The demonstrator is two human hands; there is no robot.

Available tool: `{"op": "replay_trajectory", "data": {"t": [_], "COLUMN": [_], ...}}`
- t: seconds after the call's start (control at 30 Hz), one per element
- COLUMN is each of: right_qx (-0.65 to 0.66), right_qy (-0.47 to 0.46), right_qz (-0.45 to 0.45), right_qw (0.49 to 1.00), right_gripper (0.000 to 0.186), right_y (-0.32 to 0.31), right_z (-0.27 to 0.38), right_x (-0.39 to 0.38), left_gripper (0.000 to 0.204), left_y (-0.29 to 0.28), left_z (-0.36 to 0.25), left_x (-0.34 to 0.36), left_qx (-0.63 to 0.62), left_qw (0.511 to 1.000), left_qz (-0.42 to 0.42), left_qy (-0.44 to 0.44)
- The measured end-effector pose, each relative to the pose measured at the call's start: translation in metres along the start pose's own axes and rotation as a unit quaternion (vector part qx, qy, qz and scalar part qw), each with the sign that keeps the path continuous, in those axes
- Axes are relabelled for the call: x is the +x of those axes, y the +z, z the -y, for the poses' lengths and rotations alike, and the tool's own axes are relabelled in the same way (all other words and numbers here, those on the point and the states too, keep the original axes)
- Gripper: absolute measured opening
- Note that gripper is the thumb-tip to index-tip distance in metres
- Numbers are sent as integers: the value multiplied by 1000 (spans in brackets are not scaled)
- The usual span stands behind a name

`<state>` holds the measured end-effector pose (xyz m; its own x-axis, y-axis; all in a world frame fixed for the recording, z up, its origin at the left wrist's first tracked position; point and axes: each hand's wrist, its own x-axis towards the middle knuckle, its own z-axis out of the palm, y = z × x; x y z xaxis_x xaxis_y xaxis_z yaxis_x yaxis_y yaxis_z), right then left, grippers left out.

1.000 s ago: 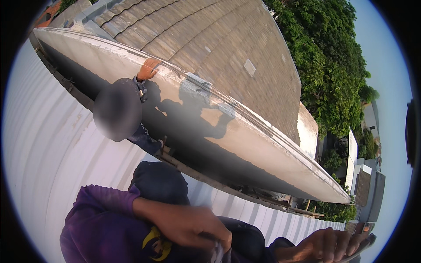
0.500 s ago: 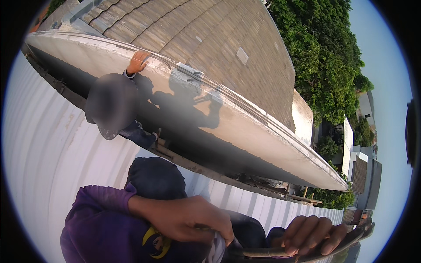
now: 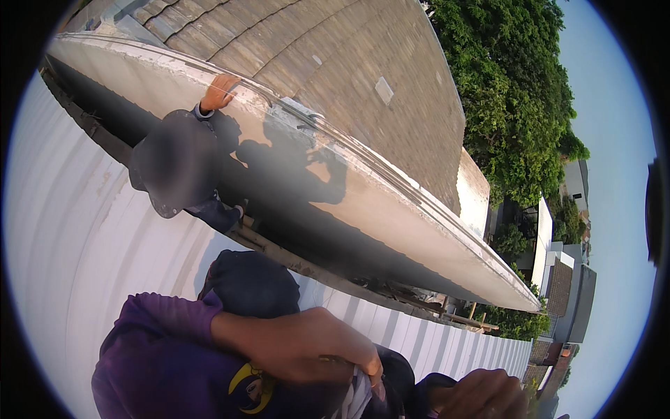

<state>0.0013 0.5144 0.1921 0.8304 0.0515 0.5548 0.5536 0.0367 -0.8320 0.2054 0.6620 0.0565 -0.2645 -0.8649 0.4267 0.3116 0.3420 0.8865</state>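
Note:
My left hand (image 3: 300, 342), at the end of a purple sleeve (image 3: 160, 356), is bent across the lower middle with its fingers closed on some pale, crumpled cloth (image 3: 358, 394). Most of that cloth lies below the hand and is cut off by the picture's edge. At the lower right, my right hand (image 3: 483, 397) is curled into a fist beside a dark sleeve. Whatever its fingers hold is hidden. A rounded shape in dark cloth (image 3: 250, 283) rises just beyond my left wrist.
A co-worker in a dark hat (image 3: 174, 164) has one hand (image 3: 220, 92) on the wall's top ledge. A dark gap separates the pale wall (image 3: 412, 237) from the white corrugated roof (image 3: 105, 230). Thin cables run along the ledge below a tiled roof (image 3: 328, 77). Trees (image 3: 502, 91) stand right.
My right hand has dropped toward the lower edge; the dark curved rod or cable under its fingers has left view. My left hand stays on the cloth. The view has shifted slightly.

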Motion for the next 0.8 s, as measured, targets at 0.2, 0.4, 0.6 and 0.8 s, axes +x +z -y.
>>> {"op": "replay_trajectory", "data": {"t": [0.2, 0.4, 0.6, 0.8], "right_qx": [-194, -270, -147, -27], "right_qy": [127, 123, 103, -70], "right_qz": [73, 81, -15, -323], "right_qw": [970, 951, 984, 943], "right_gripper": [14, 14, 31, 25], "right_y": [5, 17, 13, 20], "right_z": [-12, -9, 14, 31], "right_x": [8, 11, 4, 8], "left_gripper": [33, 35, 30, 30], "left_y": [3, -8, -19, -17], "left_z": [12, 3, -3, 4], "left_x": [-4, -9, -7, -12], "left_qx": [-18, -16, 88, 72], "left_qw": [992, 993, 994, 995], "left_qz": [-73, -46, 33, -15], "left_qy": [106, 110, 61, 66]}}
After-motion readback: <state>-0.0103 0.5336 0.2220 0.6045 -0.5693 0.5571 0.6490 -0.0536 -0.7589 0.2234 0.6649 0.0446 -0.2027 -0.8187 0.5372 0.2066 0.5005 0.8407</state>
